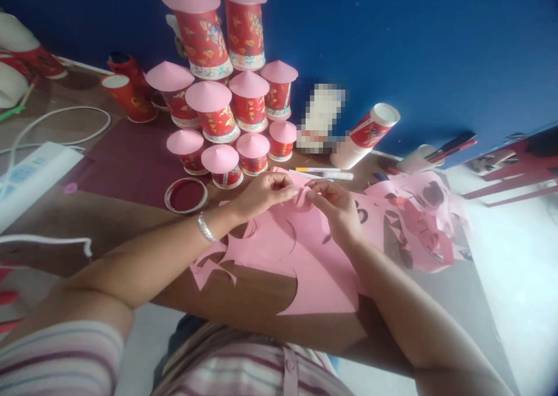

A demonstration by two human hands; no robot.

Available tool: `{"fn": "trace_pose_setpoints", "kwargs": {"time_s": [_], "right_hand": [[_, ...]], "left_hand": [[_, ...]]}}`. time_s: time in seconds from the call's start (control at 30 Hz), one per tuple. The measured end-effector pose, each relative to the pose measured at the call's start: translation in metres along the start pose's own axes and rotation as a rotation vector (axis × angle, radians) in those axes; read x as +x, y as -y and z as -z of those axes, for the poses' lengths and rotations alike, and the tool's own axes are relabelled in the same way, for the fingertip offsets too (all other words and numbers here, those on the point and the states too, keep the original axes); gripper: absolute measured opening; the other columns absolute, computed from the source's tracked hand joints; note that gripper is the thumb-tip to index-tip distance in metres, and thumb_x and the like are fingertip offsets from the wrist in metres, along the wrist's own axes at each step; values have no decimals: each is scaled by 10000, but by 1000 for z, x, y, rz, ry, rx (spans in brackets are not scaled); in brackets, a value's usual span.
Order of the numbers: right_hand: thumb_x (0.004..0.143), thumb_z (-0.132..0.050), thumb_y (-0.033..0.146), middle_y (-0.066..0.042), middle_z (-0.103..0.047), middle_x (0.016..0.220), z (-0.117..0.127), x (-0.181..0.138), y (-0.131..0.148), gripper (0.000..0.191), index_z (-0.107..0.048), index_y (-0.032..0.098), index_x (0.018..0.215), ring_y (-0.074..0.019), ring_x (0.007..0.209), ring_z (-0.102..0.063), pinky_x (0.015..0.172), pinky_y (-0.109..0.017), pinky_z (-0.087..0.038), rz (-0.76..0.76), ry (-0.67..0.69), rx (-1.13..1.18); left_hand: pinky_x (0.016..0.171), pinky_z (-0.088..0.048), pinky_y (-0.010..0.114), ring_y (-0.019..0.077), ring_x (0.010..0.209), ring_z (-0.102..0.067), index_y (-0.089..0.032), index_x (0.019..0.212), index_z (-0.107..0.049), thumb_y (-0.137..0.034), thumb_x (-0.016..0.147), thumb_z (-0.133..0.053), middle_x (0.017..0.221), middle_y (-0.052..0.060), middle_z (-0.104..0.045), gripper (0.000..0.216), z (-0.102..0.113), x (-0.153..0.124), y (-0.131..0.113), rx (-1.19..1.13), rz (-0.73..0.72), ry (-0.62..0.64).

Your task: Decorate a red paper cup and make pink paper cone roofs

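Both my hands meet over the middle of the brown table (122, 221). My left hand (264, 193), with a silver bracelet on the wrist, pinches one side of a small pink paper piece (301, 197). Pinching the other side is my right hand (335, 207), so the piece curls between the fingertips. Under the hands lies a large pink paper sheet (314, 262) with round holes cut out of it. Pink offcuts (209, 265) lie by my left forearm.
A stack of red paper cups with pink cone lids (226, 99) stands behind the hands. A red lid (186, 195), a white pen (325, 174), a tipped cup stack (366, 134), pink scraps (425, 221) and a white power strip (30, 178) lie around.
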State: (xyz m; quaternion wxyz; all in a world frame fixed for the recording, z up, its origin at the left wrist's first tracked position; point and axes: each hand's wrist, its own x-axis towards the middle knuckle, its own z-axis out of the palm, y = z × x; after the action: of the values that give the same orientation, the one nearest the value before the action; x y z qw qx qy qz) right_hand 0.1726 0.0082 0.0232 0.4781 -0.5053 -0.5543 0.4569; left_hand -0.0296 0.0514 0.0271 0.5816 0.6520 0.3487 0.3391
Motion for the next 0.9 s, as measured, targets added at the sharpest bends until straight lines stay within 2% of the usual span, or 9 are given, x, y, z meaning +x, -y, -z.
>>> {"fn": "trace_pose_setpoints", "kwargs": {"time_s": [0.13,0.27,0.43,0.6,0.77,0.9], "right_hand": [[821,-772,365,8,-656,696,-5,0,-7,215,-626,212,780,-146,659,-607,674,-307,-515,-137,55,147],[766,-793,344,36,-618,730,-8,0,-10,249,-607,228,884,-131,657,-578,633,-279,-492,-151,2,223],[770,-780,335,54,-608,742,-8,0,-10,375,-583,230,1071,-125,660,-568,654,-281,-483,-150,-44,264],[775,-779,317,67,-598,724,-8,-2,-9,422,-567,232,1130,-123,653,-570,671,-281,-477,-146,-74,287],[788,-755,342,77,-548,678,-8,-2,-9,404,-576,221,1130,-127,632,-537,651,-285,-458,-177,-80,270],[782,-757,358,76,-539,668,-8,-1,-11,401,-586,221,1117,-124,615,-507,622,-279,-433,-184,-80,276]], "left_hand": [[799,-470,298,154,794,-620,-169,737,-689,-425,910,-683,803,38,-714,309,0,-2,-3,-21,15,67],[849,-485,313,169,833,-641,-174,764,-725,-424,911,-671,844,51,-737,295,0,-1,-4,-24,33,87],[739,-464,303,157,754,-587,-172,749,-725,-521,881,-676,779,37,-689,377,-2,-1,-4,-60,109,42],[708,-470,307,149,716,-579,-162,735,-704,-487,755,-820,737,17,-654,346,-5,-1,0,-100,171,69],[772,-499,326,179,787,-623,-161,788,-762,-427,698,-837,807,40,-723,291,-6,0,-2,-170,233,39],[789,-500,327,200,848,-643,-177,872,-798,-448,708,-848,877,61,-758,321,-6,0,2,-280,256,52]]}}
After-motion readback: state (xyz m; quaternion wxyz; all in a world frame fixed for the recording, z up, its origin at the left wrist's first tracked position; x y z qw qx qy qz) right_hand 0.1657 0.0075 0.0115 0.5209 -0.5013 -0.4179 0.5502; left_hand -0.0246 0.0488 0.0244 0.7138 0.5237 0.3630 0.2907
